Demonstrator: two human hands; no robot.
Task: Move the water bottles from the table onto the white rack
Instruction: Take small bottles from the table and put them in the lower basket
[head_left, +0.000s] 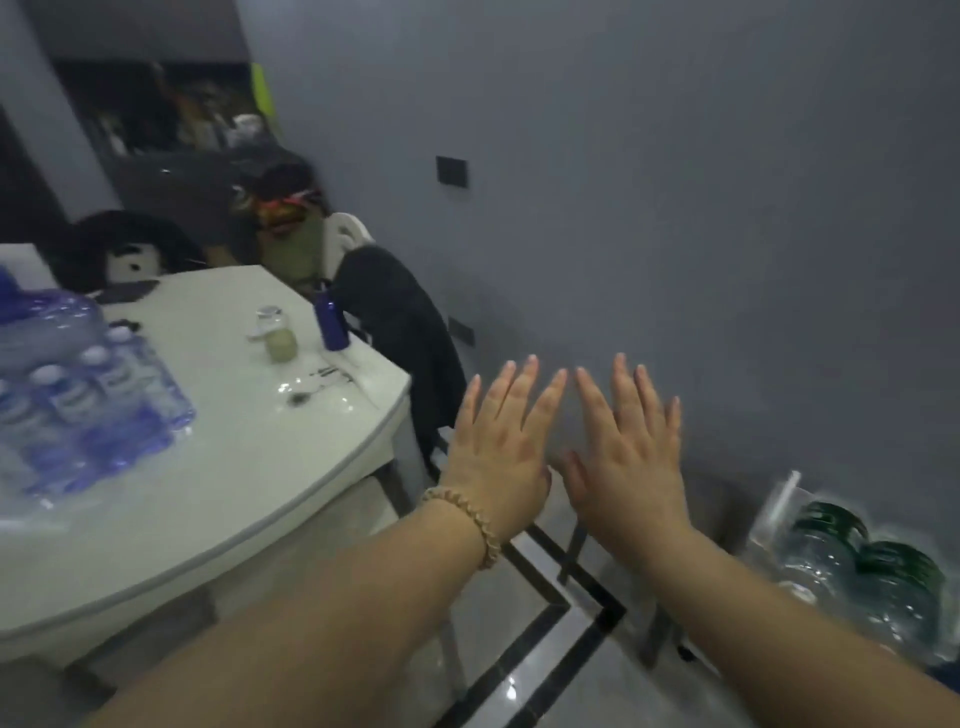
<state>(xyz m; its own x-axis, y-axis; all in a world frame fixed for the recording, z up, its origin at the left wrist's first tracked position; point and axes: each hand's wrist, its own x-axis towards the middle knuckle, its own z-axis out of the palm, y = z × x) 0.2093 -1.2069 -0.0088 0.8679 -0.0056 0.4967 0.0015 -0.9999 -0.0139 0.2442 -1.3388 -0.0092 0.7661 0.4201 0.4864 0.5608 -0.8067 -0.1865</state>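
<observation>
Left hand (498, 447) and right hand (628, 457) flat, fingers spread, both grips released, holding nothing, hovering off worktop's (249, 467) right edge. Water bottles (78, 410) wrapped in pack at worktop's left edge. White rack not clearly in view. Step judged: none moved yet. Next: reach left, grasp bottles.

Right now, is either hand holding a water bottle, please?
No, the left hand and right hand are open, flat and empty, away from the water bottles.

Bare forearms, no sleeves — beaded bracelet (465, 525) on left wrist; right wrist bare.
</observation>
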